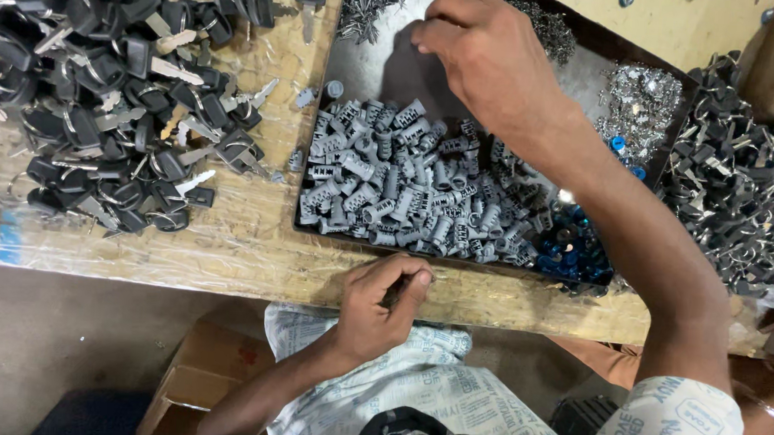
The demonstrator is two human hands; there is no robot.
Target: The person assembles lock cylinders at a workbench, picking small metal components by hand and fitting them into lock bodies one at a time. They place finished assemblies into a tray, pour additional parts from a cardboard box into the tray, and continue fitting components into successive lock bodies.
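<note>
Left hand (381,306) pinching cylinder (392,293), right hand (485,52) over tray (372,65)

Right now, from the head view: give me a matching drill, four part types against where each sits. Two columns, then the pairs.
Things:
1. black-headed keys
2. grey lock cylinders
3. blue round parts
4. small silver pins

Places:
A. near right corner of the dark tray
B. top left of the tray, beside the right hand
C. loose heap on the plastic-covered bench, left of the tray
D. middle of the tray, spread across it

Pairs: 1-C, 2-D, 3-A, 4-B

The left hand sits at the bench's near edge, closed on a small dark part.
</note>
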